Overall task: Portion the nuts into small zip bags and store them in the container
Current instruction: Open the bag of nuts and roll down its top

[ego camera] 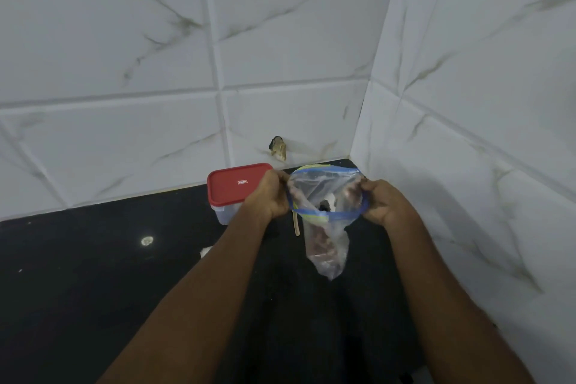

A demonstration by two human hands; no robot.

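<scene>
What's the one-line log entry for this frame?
left hand: grips zip bag rim | right hand: grips opposite rim | zip bag: mouth open, nuts at bottom | container: lidded, on counter

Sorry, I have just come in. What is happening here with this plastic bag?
A person holds a clear zip bag in the air above the black counter. The left hand pinches one side of its blue-edged mouth and the right hand pinches the other, so the mouth is open. Some brownish nuts lie in the bottom of the bag. The container stands on the counter behind the left hand, with its red lid on.
</scene>
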